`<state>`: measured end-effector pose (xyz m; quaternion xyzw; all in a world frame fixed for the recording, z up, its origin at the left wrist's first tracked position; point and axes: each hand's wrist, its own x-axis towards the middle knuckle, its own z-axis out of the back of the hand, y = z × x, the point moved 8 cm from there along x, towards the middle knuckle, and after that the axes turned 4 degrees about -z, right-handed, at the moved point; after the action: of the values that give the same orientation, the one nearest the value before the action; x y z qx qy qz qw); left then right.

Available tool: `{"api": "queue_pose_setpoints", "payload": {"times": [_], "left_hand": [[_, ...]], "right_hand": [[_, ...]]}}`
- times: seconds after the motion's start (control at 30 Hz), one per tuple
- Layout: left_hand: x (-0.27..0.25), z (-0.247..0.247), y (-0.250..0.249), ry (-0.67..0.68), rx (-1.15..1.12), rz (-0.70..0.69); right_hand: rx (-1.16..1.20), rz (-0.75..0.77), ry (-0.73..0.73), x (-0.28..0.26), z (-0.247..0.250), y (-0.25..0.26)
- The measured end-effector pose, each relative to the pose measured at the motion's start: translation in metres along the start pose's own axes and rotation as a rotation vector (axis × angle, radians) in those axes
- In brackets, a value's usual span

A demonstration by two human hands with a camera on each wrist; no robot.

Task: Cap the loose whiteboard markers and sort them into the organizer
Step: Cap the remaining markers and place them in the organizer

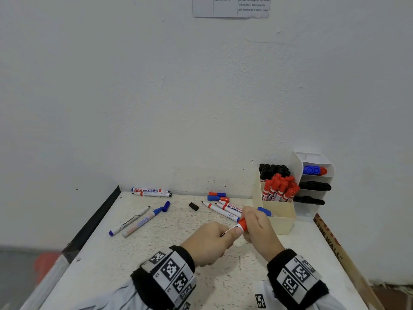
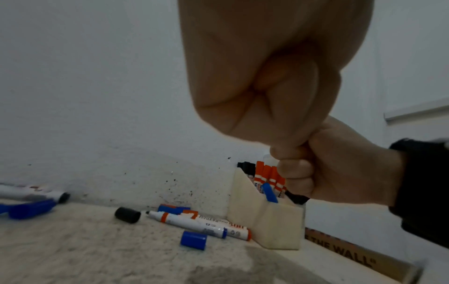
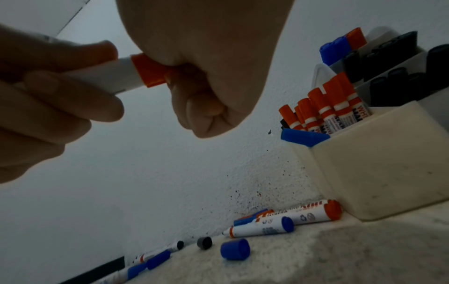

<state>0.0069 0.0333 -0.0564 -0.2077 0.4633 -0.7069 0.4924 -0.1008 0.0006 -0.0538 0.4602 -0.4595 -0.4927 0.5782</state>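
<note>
My left hand (image 1: 223, 236) grips the white barrel of a red whiteboard marker (image 3: 107, 76) above the table's middle. My right hand (image 1: 252, 222) pinches its red cap (image 3: 150, 71), which sits over the tip end against the barrel. Both fists show close together in the left wrist view, the left hand (image 2: 267, 86) above the right hand (image 2: 328, 173). The cream organizer box (image 1: 279, 218) stands just right of my hands, holding red-capped markers (image 1: 279, 189) and black ones behind. Several uncapped markers (image 1: 221, 211) lie just beyond my hands.
A black cap (image 1: 193, 206), a blue cap (image 1: 166, 206), red and blue caps (image 1: 216, 196) and more markers (image 1: 143, 221) (image 1: 150, 191) lie on the table (image 1: 156, 253). A white tiered holder (image 1: 317, 162) stands against the wall behind the box. A cardboard strip (image 1: 330, 240) runs along the right edge.
</note>
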Motion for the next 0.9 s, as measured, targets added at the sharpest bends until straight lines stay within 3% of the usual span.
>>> {"api": "queue_pose_setpoints", "payload": {"times": [0.17,0.3,0.37,0.47,0.6,0.67,0.8,0.9], "left_hand": [[0.007,0.008,0.014,0.017,0.107,0.041],[0.016,0.013,0.026,0.002,-0.028,0.025],[0.022,0.021,0.037,-0.013,-0.042,0.057],[0.027,0.067,0.069,-0.215,0.23,0.143],[0.01,0.13,0.126,-0.382,0.686,0.52],[-0.001,0.146,0.142,-0.42,0.757,0.651],[-0.011,0.158,0.165,-0.436,0.804,0.751],[-0.011,0.16,0.172,-0.434,0.813,0.744]], "right_hand": [[-0.079,-0.08,-0.006,0.006,-0.005,-0.025],[-0.168,-0.014,0.045,0.01,-0.003,-0.011],[-0.138,0.054,-0.005,0.008,0.009,0.011],[0.01,0.195,-0.154,-0.003,0.046,0.05],[0.064,0.357,-0.354,-0.023,0.111,0.083],[-0.027,0.432,-0.529,-0.033,0.15,0.089],[-0.158,0.518,-0.955,-0.055,0.223,0.088],[-0.184,0.535,-1.08,-0.055,0.25,0.084]]}}
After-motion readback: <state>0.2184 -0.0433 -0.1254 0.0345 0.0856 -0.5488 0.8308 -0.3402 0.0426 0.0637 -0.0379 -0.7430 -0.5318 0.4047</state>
